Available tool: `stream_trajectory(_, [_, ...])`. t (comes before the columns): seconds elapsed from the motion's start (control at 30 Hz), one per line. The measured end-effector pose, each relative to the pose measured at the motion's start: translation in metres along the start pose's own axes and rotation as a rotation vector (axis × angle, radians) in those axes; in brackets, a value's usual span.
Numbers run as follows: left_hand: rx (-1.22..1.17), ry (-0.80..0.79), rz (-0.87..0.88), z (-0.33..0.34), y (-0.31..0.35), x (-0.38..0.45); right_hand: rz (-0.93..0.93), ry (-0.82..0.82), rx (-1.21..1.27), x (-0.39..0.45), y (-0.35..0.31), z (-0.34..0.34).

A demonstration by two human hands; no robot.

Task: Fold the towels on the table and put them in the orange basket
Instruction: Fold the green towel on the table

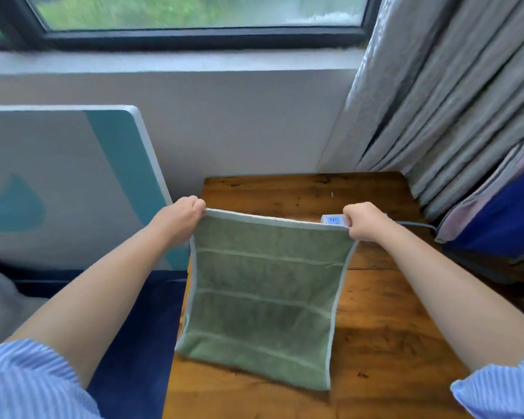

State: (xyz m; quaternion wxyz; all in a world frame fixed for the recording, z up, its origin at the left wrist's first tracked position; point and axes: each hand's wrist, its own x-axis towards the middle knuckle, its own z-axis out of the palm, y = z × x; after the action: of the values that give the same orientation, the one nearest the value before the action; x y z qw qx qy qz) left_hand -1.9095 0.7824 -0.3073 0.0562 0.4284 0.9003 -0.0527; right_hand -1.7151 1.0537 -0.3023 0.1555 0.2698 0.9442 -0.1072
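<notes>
A green towel point(263, 300) with pale edging hangs stretched between my hands above the wooden table point(384, 328). Its lower edge lies on the tabletop near the front. My left hand point(180, 214) grips the towel's top left corner. My right hand point(363, 222) grips the top right corner. The top edge runs taut between both fists. No orange basket shows in this view.
A white power strip point(333, 220) with a grey cable lies on the table behind the towel's top edge. Grey curtains point(451, 101) hang at the right. A white and teal board point(73, 182) leans against the wall at the left, above a dark blue seat point(139, 343).
</notes>
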Motion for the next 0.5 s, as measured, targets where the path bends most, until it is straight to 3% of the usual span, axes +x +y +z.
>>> stream_trajectory(0.23, [-0.1,0.342,-0.079,-0.072,0.001,0.002,0.086,0.272,-0.175,-0.003,-0.01,-0.072])
stream_trajectory(0.3, [-0.102,0.472,-0.101,-0.087,-0.003,-0.001,0.054,0.492,-0.093,-0.006,-0.008,-0.091])
stream_trajectory(0.4, [-0.27,0.734,-0.267,-0.112,0.003,0.006,0.024,0.785,0.147,-0.012,-0.014,-0.11])
stream_trajectory(0.5, [-0.438,0.925,-0.34,-0.141,0.017,0.016,-0.024,0.803,0.24,-0.021,-0.014,-0.127])
